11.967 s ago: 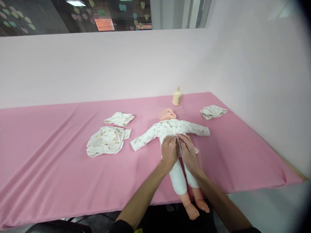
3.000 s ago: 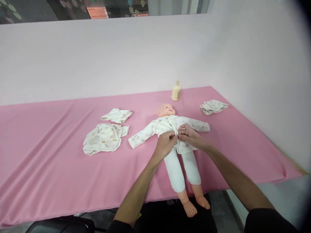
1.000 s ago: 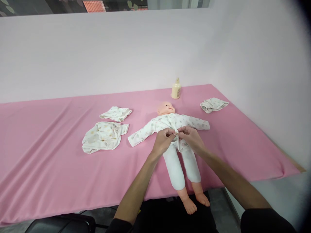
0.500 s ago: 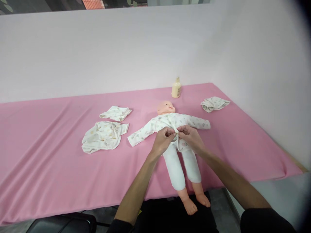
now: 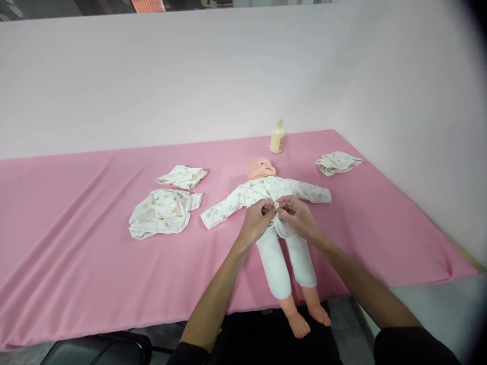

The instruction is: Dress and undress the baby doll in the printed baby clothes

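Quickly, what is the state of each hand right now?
Left hand: closed, pinching the front of the printed top.
Right hand: closed, pinching the same printed top beside it.

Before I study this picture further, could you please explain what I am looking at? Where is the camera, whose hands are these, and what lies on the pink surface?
There is no machine here. One person wears a camera on the head, looking forward and down, so both bare arms entering from the bottom are that person's own. The left hand and the right hand meet at the waist of a baby doll lying face up on a pink cloth. Both pinch the front of its printed top, fingers closed on the fabric. The doll also wears white trousers; its bare feet reach past the near edge. Left of it lie a larger crumpled garment and a smaller folded garment; to the right lies a third garment. A cream bottle stands beyond the doll's head.
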Available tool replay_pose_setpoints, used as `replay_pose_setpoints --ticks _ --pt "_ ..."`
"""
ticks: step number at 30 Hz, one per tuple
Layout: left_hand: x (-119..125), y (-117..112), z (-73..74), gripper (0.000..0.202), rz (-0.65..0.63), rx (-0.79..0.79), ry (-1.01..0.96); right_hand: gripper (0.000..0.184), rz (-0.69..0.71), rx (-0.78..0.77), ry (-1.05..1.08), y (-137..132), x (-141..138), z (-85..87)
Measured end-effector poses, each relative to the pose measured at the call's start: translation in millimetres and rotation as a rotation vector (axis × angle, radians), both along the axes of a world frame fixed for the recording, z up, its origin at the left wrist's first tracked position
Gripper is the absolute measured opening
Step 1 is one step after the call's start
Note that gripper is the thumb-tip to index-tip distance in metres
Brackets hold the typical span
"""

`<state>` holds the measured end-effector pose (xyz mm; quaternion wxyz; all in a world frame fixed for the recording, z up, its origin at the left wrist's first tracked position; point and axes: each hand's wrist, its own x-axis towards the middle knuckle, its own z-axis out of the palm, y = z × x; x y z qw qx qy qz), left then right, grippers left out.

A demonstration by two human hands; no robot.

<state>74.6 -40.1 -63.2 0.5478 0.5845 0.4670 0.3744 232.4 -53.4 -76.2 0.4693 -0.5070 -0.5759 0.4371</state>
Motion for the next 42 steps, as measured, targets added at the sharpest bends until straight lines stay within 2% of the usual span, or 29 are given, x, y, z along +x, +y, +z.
replay_pose_setpoints --ticks 9,16,19,24,29,34,42 --pt "-4 2 2.8 0.02 -0.15 0.127 0.129 0.029 0.038 -0.045 0.128 0 4 -1.5" --pt "1 1 3.2 0.018 -0.055 0.242 0.302 0.034 0.045 -0.055 0.182 1 3 -0.6" --pt "7 -1 3.5 0.018 -0.026 0.289 0.397 0.033 0.027 -0.058 0.119 2 5 -1.0" --pt "12 -3 4.9 0.016 -0.002 0.329 0.498 0.024 -0.054 -0.123 -0.126 1 10 -2.9" --pt "11 -3 3.8 0.015 -0.018 0.335 0.528 0.014 -0.081 -0.1 -0.294 -3 9 4.9" --pt "10 -2 -1.5 0.015 -0.022 0.338 0.506 0.013 -0.092 -0.08 -0.368 -3 6 12.6" --pt "9 -2 -9.6 0.012 0.015 0.403 0.407 0.011 -0.063 -0.054 -0.425 0 3 12.7"
